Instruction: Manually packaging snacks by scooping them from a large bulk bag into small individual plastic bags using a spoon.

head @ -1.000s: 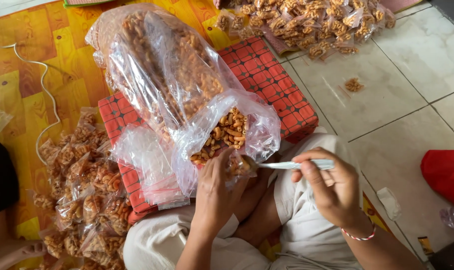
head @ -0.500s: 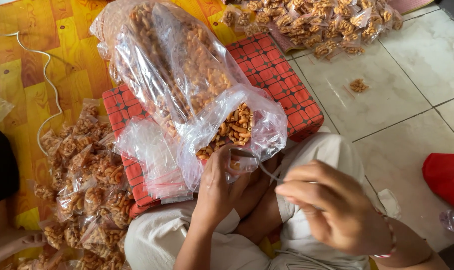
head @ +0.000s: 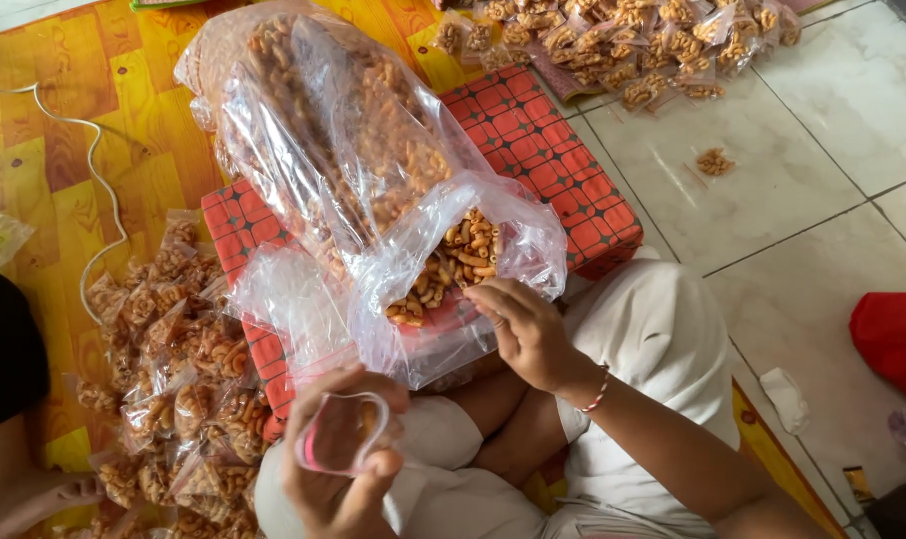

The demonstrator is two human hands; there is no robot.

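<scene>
A large clear plastic bag [head: 353,130] full of orange curled snacks lies on a red patterned cushion [head: 543,150], its open mouth [head: 463,250] facing me. My right hand [head: 528,334] is at that mouth with curled fingers; the metal spoon it held a moment ago is hidden under them. Lower left, above my lap, my left hand [head: 338,494] holds up a small clear zip bag [head: 338,434] with a pink rim, its mouth open and some snacks inside.
Filled small packets are piled at left [head: 174,329] and at the top [head: 623,40]. Empty zip bags [head: 293,299] lie beside the big bag. A white cord [head: 94,190] crosses the yellow mat. Another person's dark clothing [head: 4,349] is at far left, a red thing [head: 892,339] at right.
My left hand has dropped from the big bag's mouth down to my lap with the small zip bag. My right hand swung the spoon back up to the big bag's mouth.
</scene>
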